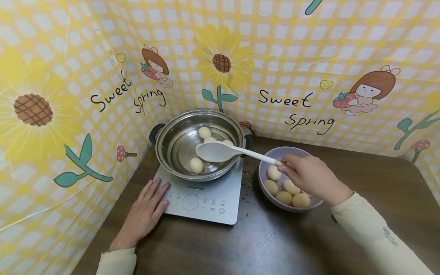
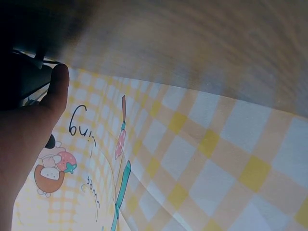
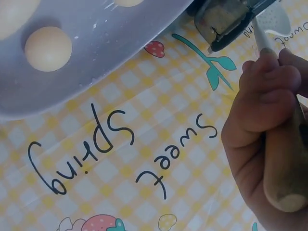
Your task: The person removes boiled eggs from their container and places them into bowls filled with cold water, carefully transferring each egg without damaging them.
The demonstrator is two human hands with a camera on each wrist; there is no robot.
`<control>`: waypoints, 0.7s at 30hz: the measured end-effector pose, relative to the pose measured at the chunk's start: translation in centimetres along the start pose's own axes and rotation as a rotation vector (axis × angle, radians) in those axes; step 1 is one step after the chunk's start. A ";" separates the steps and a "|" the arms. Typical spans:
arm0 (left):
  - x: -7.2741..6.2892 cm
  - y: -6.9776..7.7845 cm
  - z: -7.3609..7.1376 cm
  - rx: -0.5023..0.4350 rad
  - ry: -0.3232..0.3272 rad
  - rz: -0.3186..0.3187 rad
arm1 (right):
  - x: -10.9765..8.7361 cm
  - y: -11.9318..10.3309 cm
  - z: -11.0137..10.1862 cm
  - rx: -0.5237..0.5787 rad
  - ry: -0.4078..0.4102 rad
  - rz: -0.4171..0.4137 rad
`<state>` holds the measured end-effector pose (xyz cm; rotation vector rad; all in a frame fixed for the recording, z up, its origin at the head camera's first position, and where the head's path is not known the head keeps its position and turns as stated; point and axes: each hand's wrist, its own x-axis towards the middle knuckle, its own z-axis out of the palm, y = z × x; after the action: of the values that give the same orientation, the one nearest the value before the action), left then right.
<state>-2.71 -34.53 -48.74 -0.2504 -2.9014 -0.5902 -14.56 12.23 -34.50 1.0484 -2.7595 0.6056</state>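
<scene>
Cream sleeve [image 1: 381,233]; right grip [image 1: 311,175] curled round a wood-handled white spoon [image 1: 214,152]; left grip [image 1: 146,208] flat against a smooth cooktop [image 1: 225,187].

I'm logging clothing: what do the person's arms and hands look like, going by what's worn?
The left sleeve and right sleeve are pale cream, reaching the wrists. A small grey marking, unreadable, sits on the right forearm. The left hand and right hand are gloveless.
</scene>
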 end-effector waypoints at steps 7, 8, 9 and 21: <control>-0.1 -0.5 0.2 -0.007 0.014 0.009 | 1.6 -0.6 1.4 -0.073 0.037 -0.053; -0.1 -0.6 0.3 -0.008 0.016 0.010 | 1.9 -0.8 1.6 -0.080 0.035 -0.055; -0.1 -0.6 0.3 -0.007 0.018 0.010 | 2.2 -1.0 1.7 -0.080 0.028 -0.052; -0.2 -0.3 0.0 -0.003 0.010 -0.009 | 3.4 -3.4 3.1 -0.016 -0.011 -0.142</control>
<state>-2.61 -34.83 -48.85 -0.2350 -2.8940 -0.5957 -14.78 6.60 -35.34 1.2350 -2.6645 0.5592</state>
